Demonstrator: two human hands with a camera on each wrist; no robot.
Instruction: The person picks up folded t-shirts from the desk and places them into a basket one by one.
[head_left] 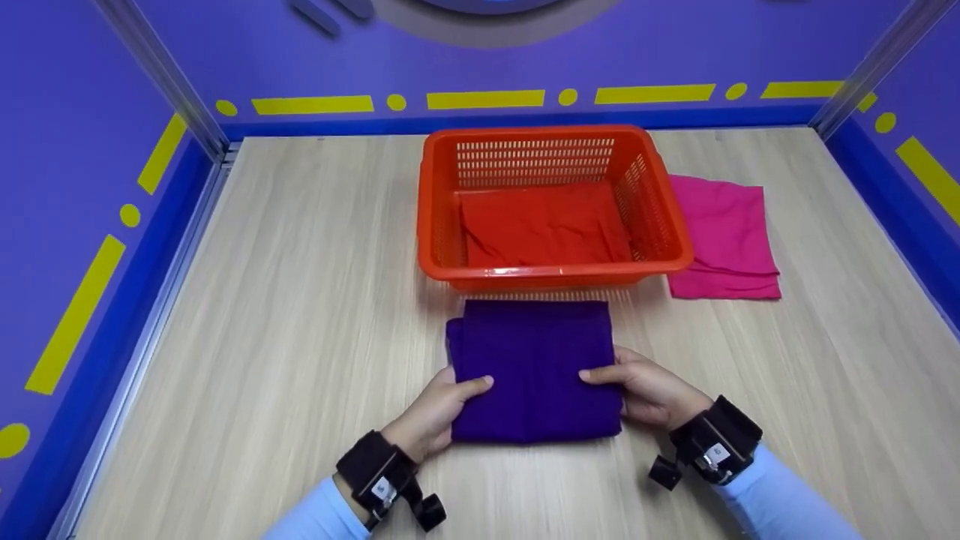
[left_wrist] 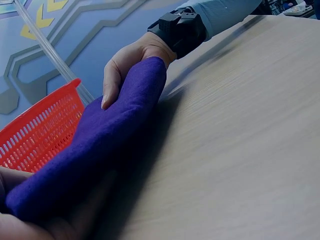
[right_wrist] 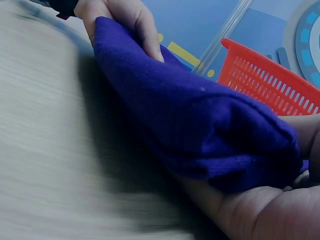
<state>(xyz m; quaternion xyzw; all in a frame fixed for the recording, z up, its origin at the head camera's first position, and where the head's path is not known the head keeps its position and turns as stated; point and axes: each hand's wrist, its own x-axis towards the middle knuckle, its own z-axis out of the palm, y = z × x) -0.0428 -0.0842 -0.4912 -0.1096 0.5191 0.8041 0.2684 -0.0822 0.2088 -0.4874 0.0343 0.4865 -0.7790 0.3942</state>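
One folded purple cloth between fingers

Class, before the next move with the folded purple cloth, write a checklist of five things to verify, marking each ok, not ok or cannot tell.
1. Left hand has a grip on the purple cloth: ok, it holds the left side, thumb on top.
2. Right hand has a grip: ok, it holds the right side, thumb on top.
3. Folded edges line up: not ok, a lower layer sticks out at the far left corner.
4. Basket is open above the red cloth: ok, nothing covers its top.
5. Pink cloth is free of the basket: cannot tell, the basket hides its left edge.
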